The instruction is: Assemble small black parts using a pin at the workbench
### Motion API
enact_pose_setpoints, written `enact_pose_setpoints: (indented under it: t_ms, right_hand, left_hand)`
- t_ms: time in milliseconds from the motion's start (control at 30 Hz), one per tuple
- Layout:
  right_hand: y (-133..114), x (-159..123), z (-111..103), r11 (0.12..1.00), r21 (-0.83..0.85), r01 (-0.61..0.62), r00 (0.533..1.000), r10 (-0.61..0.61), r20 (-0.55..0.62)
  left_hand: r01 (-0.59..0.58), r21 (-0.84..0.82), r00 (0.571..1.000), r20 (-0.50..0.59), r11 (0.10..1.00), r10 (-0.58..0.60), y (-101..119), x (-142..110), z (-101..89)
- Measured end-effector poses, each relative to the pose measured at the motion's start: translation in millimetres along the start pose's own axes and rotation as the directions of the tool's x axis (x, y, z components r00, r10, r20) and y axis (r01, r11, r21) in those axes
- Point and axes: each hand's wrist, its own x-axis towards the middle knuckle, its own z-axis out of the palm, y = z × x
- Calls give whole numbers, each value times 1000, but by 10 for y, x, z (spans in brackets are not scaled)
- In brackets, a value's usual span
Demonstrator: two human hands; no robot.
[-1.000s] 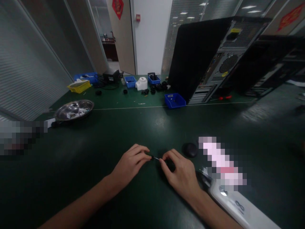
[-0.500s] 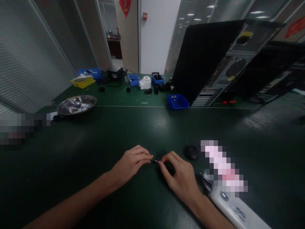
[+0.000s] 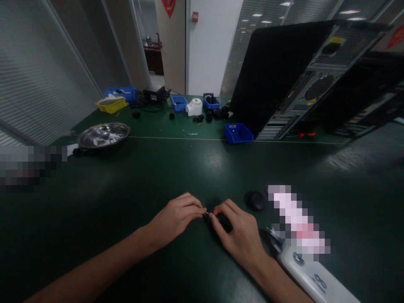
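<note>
Dark green covers the tabletop (image 3: 170, 166) in the head view, where an open-fronted blue parts bin (image 3: 239, 135) sits. Nearer the person than the bin and a little to its left, the left hand (image 3: 179, 213) and the right hand (image 3: 241, 230) come almost fingertip to fingertip at a slim rod (image 3: 207, 214). The left fingers are drawn together in a pinch on one end; the right thumb and forefinger appear to pinch the other.

Such close work seems to call for a light, steady grip from both sides, with the two ends kept in one line so that the thin part neither bends nor slips. Resting the hands on the tabletop would likely steady them, and angling the fingertips slightly aside would uncover more of the rod.

The rod shows only as a short, bright, metallic-looking glint with something dark beside it; fingers hide the rest. A dark patch inside the right hand's curl may be an object or shadow; which cannot be told. Nearer than the bin and slightly right of it lies a black, rounded, mouse-like object (image 3: 256, 200).
</note>
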Motion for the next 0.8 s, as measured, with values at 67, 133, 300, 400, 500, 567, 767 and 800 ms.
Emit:
enact_pose_setpoints:
  t_ms: [67, 133, 300, 400, 500, 567, 767, 800]
  right_hand:
    - [-1, -3, 8, 1000, -16, 10, 1000, -10, -3]
    - [-8, -4, 15, 1000, -12, 20, 1000, -20, -1]
    - [-33, -9, 27, 999, 49, 21, 1000, -21, 18]
    - [-33, -18, 21, 999, 49, 18, 1000, -18, -5]
    - [-19, -18, 8, 1000, 18, 21, 998, -20, -57]
    - [-2, -8, 5, 1000, -15, 9, 996, -10, -93]
    - [41, 29, 31, 980, -186, -77, 994, 61, -89]
    - [43, 30, 30, 975, -206, -83, 994, 67, -84]
  left_hand:
    - [-9, 26, 1000, -2, 1000, 9, 18, 1, 9]
    - [-17, 27, 1000, -3, 1000, 17, 30, 7, 13]
    - [-28, -4, 1000, 1, 1000, 28, 24, 15, 19]
    - [-15, 27, 1000, -4, 1000, 15, 18, 3, 22]
    - [8, 84, 1000, -12, 996, -7, 37, 3, 14]
    - [26, 108, 1000, 7, 994, -26, 70, 22, 8]
    - [71, 204, 992, 90, 976, -91, 173, 99, 38]
    - [79, 205, 991, 91, 975, -100, 177, 98, 43]
